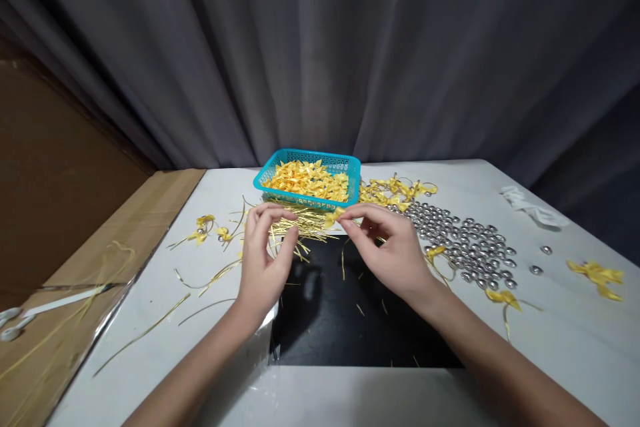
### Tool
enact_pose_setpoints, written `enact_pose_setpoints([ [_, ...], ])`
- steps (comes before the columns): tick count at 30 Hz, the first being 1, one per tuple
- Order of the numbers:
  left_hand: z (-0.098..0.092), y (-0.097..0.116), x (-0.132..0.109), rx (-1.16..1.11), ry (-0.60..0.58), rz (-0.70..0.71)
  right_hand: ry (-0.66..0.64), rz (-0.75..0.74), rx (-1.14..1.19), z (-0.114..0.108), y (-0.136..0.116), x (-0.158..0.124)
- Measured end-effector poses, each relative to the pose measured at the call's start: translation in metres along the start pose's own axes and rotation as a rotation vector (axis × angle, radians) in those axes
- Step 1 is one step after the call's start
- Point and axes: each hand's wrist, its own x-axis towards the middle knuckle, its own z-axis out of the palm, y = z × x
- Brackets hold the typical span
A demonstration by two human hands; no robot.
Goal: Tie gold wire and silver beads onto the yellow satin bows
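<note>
A small yellow ribbon bow (334, 217) is pinched between the thumb and fingertips of my right hand (387, 243), above the far edge of a black mat (345, 307). To its left, my left hand (267, 253) is raised with fingers curled and a gap between thumb and index; nothing shows in that gap. Behind and between the hands lies a pile of gold twist ties (307, 221). Beyond them stands a turquoise basket (357, 180) holding many yellow ribbon bows (305, 180). Silver bells or beads (470, 247) are spread right of my right hand.
Bows with wires (395, 190) lie right of the basket, others (597, 277) at far right near a crumpled white item (533, 207). Loose gold ties (145, 333) lie on the left. White-handled scissors (45, 310) rest on cardboard (145, 213). A grey curtain (320, 47) hangs behind.
</note>
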Motion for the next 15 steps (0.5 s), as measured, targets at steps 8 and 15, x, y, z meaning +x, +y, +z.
enact_pose_setpoints([
  [8,-0.002,0.004,0.005,-0.609,-0.418,-0.563,-0.073,-0.637,-0.49,0.005,-0.007,-0.012],
  [15,-0.006,-0.001,0.01,-0.634,-0.474,-0.642,-0.184,-0.544,-0.23,0.001,-0.014,-0.007],
])
